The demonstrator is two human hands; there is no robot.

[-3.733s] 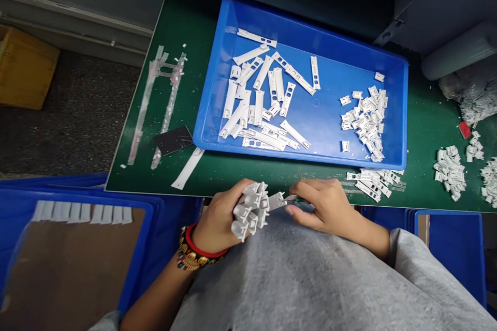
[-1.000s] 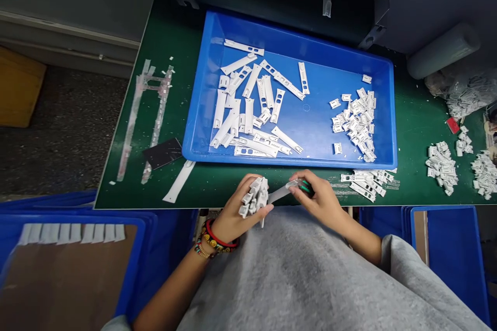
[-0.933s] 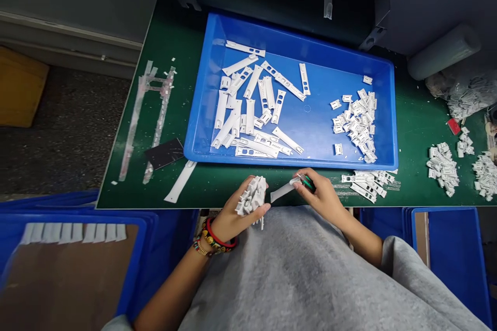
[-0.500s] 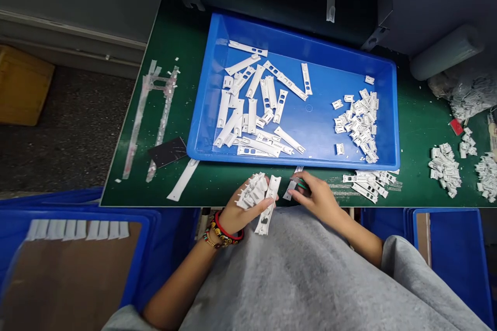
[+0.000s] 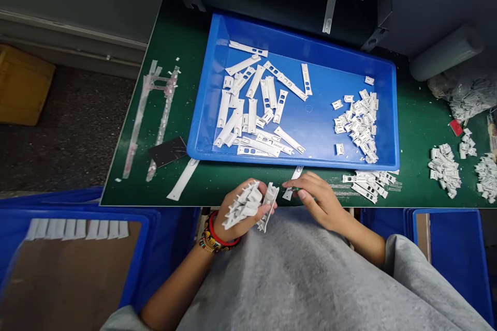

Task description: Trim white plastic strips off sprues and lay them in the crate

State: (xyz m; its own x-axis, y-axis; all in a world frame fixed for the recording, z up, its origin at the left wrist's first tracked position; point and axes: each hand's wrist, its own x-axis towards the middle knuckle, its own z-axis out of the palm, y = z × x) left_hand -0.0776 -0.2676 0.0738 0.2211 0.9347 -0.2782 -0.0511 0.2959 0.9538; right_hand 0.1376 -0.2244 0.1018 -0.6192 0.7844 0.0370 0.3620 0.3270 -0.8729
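My left hand (image 5: 243, 209) is closed around a bunch of small white plastic clips (image 5: 244, 202). Its thumb and fingers also pinch a longer white plastic strip (image 5: 267, 209), tilted so that its edge shows. To the right, my right hand (image 5: 316, 196) is closed, with thumb and forefinger around a thin green object (image 5: 295, 189); most of that is hidden by the fingers. Another white strip (image 5: 288, 194) lies on the table beneath the right fingertips. A little air separates the right fingers from the strip in my left hand.
A large blue tray (image 5: 295, 161) behind my hands contains white strips on its left and small clips on its right. More strips (image 5: 367, 186) lie to my right, with piles of clips (image 5: 444, 169) beyond. A dark plate (image 5: 167, 152) is at the left.
The strip and clips in my left hand have turned and tipped, and that hand has shifted slightly left and down. My right fingers have stretched left toward the strip.
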